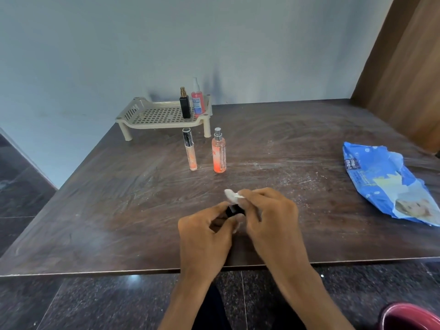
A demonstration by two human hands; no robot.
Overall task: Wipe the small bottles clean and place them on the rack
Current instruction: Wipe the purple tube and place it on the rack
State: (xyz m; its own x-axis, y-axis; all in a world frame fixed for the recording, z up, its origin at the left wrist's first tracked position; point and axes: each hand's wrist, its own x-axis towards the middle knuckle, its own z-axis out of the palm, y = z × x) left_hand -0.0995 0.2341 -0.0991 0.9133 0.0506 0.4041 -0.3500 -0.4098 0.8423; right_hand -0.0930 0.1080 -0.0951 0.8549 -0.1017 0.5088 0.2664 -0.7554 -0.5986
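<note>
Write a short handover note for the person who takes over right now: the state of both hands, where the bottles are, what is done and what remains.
Left hand: grips a small dark bottle above the table.
Right hand: pinches a white wipe against that bottle.
On the rack: black bottle and pink spray bottle, both upright at its right end.
On the table in front of the rack: slim bottle and orange bottle, upright.
Wipes pack: far right of the table.
Done: two bottles are on the rack.
Left: finish wiping the dark bottle and rack it, then wipe and rack the other two.
</note>
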